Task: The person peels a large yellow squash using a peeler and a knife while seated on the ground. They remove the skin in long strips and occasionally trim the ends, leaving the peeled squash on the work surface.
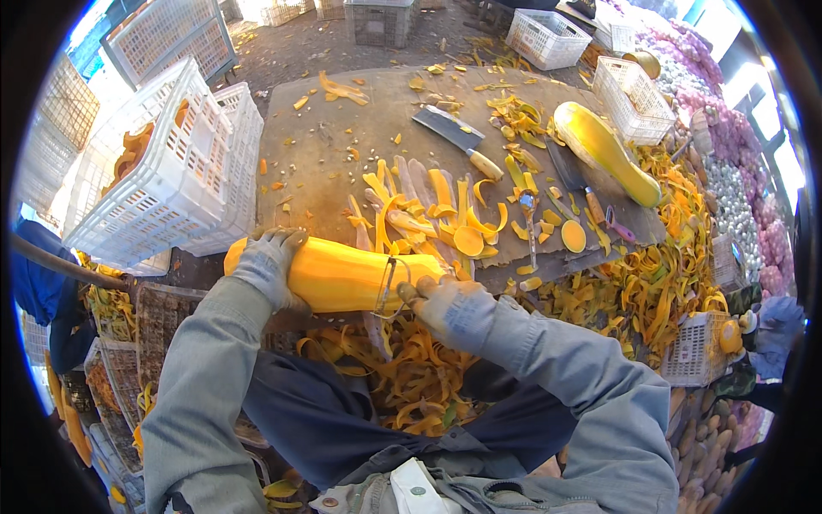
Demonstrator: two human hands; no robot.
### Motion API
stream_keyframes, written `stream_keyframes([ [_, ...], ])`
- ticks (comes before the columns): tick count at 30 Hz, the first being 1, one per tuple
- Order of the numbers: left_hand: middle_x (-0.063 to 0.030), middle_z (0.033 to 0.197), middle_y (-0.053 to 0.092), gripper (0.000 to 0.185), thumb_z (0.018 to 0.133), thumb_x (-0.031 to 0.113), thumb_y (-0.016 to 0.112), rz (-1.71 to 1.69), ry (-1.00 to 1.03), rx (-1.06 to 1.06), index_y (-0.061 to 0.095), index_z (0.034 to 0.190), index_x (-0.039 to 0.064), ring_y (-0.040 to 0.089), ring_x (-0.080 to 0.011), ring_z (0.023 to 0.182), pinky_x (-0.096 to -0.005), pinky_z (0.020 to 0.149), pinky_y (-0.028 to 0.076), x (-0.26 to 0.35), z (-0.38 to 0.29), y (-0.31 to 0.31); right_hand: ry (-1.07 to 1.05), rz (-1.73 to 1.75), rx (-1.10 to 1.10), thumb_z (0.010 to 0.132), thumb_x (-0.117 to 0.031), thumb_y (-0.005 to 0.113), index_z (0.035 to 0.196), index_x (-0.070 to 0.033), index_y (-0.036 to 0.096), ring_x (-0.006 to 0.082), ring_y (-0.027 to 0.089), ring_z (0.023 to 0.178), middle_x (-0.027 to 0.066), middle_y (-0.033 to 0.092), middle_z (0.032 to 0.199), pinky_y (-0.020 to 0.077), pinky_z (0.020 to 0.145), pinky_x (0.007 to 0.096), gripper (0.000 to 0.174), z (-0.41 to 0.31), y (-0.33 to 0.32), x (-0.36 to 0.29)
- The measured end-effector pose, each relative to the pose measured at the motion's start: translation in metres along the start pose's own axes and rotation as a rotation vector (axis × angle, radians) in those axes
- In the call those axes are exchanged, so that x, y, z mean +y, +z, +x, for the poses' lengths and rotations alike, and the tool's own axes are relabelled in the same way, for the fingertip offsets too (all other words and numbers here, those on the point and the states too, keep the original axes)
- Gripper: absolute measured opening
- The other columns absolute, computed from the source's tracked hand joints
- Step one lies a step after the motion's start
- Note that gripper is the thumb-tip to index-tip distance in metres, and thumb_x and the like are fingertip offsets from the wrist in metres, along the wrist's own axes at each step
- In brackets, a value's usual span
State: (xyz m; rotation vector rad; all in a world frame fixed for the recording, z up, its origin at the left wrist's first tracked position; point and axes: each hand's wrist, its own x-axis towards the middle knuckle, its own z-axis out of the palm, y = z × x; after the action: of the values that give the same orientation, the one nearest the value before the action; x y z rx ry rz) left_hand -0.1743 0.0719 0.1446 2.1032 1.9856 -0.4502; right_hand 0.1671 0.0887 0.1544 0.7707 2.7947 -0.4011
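Observation:
A peeled orange squash [340, 273] lies sideways at the near edge of the board, before my lap. My left hand [270, 266], in a worn glove, grips its left part from above. Gloved too, my right hand [449, 305] closes on a peeler [387, 287] whose wire-like frame lies across the squash's right part; the handle is mostly hidden in the fingers. Peel strips [411, 212] are heaped just beyond the squash. Farther off lie a cleaver [449, 128] with a wooden handle, a second knife [568, 170], a metal spoon-like tool [529, 221] and an unpeeled squash [603, 151].
White plastic crates [192, 154] stand at the left, one holding orange pieces. More crates [549, 38] are at the back right. A purple-handled peeler [620, 226] lies on the board [321, 141]. Peelings [668, 257] pile up at the right, near a co-worker [774, 327].

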Motion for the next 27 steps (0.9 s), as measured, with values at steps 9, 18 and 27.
stream_keyframes([
  [9, -0.0201, 0.149, 0.056, 0.131, 0.043, 0.058, 0.1, -0.012, 0.0, -0.076, 0.048, 0.153, 0.009, 0.05, -0.037, 0.143, -0.0439, 0.125, 0.035, -0.001, 0.009, -0.011, 0.127, 0.019, -0.013, 0.099, -0.024, 0.062, 0.12, -0.006, 0.073, 0.0398, 0.071, 0.1, 0.0161, 0.068, 0.126, 0.0625, 0.087, 0.0504, 0.03, -0.049, 0.018, 0.054],
  [18, -0.0207, 0.152, 0.052, 0.136, 0.043, 0.06, 0.101, 0.075, -0.02, -0.132, 0.045, 0.156, 0.009, 0.048, -0.0362, 0.146, -0.0427, 0.124, 0.038, 0.0, 0.01, -0.021, 0.254, 0.145, -0.038, 0.106, -0.023, 0.055, 0.133, -0.005, 0.067, 0.0387, 0.068, 0.116, 0.0183, 0.064, 0.133, 0.0587, 0.1, 0.0472, 0.034, -0.066, -0.015, 0.042],
  [27, -0.0184, 0.156, 0.051, 0.136, 0.046, 0.067, 0.097, 0.063, -0.007, -0.192, 0.044, 0.158, 0.01, 0.046, -0.0347, 0.149, -0.0432, 0.125, 0.036, -0.006, 0.018, -0.021, 0.017, 0.053, -0.103, 0.105, -0.023, 0.055, 0.134, -0.006, 0.066, 0.038, 0.068, 0.116, 0.0156, 0.063, 0.131, 0.061, 0.093, 0.0474, 0.035, -0.015, 0.015, 0.028],
])
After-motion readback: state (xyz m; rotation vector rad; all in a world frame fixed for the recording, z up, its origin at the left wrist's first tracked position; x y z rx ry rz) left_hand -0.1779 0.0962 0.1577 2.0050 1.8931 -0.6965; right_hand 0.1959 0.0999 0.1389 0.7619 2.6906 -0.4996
